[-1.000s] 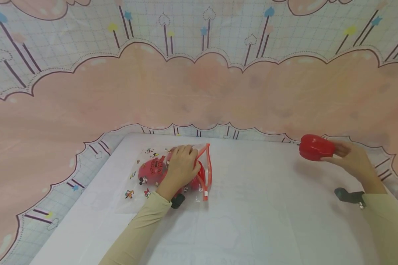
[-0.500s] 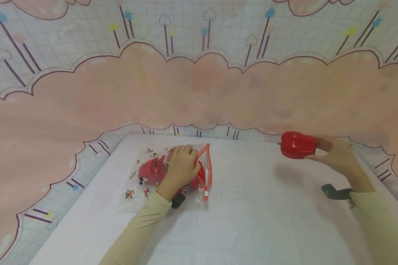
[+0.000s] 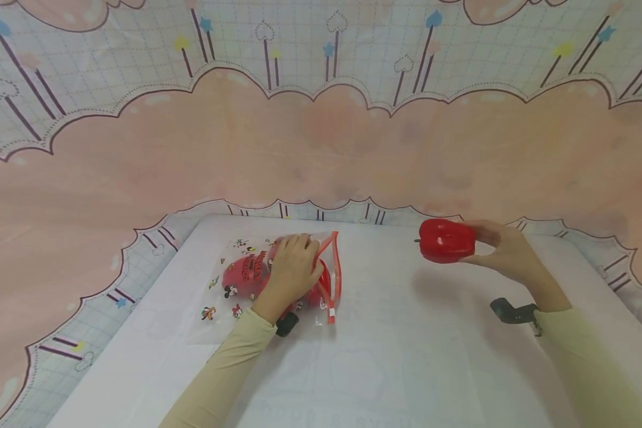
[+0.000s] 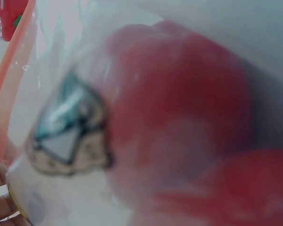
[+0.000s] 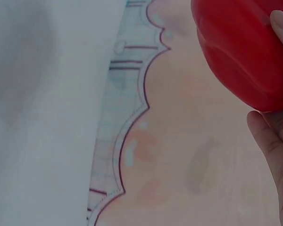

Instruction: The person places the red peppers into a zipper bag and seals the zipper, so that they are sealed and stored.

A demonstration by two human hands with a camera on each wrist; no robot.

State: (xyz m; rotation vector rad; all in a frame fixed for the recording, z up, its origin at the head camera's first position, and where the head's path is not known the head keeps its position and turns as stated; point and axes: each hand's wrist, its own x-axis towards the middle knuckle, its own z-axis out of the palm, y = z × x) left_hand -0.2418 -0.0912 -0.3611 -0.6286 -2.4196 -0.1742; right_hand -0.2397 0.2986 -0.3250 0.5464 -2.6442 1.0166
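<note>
The right hand had its grip closed around a red pepper, raised above the white worktop at roughly three o'clock from the clear bag. The left hand pinched the bag near its mouth.

One left hand, one right hand, one held pepper, one zip bag, at least two bagged red items

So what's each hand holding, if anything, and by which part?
Right hand: the red bell pepper, by the end opposite its stem. Left hand: the clear plastic bag, near its red-orange zip edge.
</note>
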